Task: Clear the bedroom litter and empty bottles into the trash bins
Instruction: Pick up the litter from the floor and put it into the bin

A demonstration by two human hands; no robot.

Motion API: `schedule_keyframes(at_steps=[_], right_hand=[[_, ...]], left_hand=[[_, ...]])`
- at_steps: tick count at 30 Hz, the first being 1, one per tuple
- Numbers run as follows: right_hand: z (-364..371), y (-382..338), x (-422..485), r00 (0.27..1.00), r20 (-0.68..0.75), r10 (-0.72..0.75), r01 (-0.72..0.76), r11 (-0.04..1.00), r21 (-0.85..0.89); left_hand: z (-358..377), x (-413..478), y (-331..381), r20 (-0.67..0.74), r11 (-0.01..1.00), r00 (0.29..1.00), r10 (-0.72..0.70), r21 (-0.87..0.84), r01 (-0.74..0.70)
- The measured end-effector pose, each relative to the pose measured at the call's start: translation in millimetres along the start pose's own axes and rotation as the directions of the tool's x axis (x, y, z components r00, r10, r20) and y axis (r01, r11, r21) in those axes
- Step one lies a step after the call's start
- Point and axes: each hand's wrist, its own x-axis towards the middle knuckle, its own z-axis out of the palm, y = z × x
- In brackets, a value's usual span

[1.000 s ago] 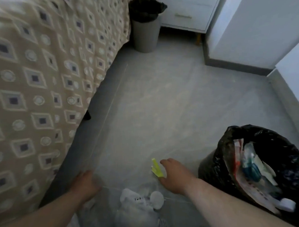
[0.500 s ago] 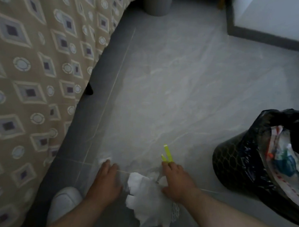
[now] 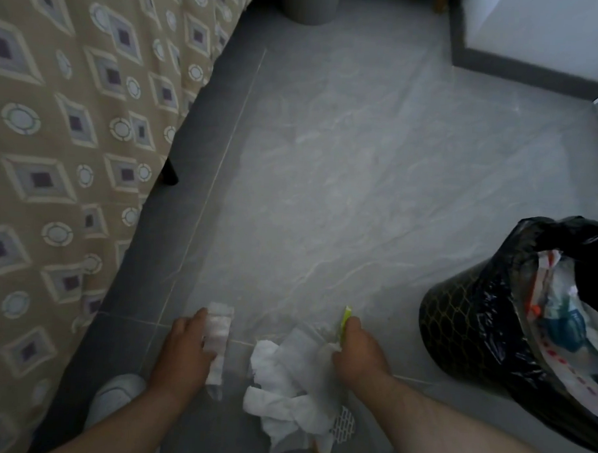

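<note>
Low on the grey floor, my left hand grips a clear plastic wrapper with white inside. My right hand pinches a yellow-green scrap together with a bunch of crumpled white tissue, which hangs below the hand. To the right stands a black trash bin with a black liner, holding packets and wrappers. It is about a hand's width from my right hand.
A bed with a beige patterned cover fills the left side, a dark bed leg under it. A grey bin stands at the far end. My white shoe is by my left wrist. A white wall is top right.
My left hand has taken hold of the clear wrapper on the floor. My right hand has gathered the white tissue with the yellow-green scrap. The view has tilted down and closer.
</note>
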Motion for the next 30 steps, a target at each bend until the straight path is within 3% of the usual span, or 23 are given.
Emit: schedule_keyframes(at_steps=[3,5,13,24,30], right_hand=[[-4,3,3,1.0,0.023,0.011,-0.012,0.999,0.048],[-9,4,6,1.0,0.025,0.016,-0.018,0.995,0.102],[-52,-3,3,0.998,-0.041,-0.04,0.05,0.958,0.281],[-140,-16,-47,0.973,-0.209,-0.1,0.168,0.925,0.34],[-192,-4,-96,0.945,-0.304,-0.122,0.262,0.838,0.478]], left_hand=[[-4,0,12,-0.049,0.961,0.998,-0.04,-0.275,0.025],[-8,0,21,-0.082,0.929,0.99,-0.115,-0.363,0.078],[-27,14,41,-0.06,0.845,0.978,-0.198,-0.517,0.139],[-76,-13,128,-0.135,0.771,0.984,-0.114,-0.637,0.002],[-118,-48,194,-0.167,0.677,0.984,-0.066,-0.731,-0.078]])
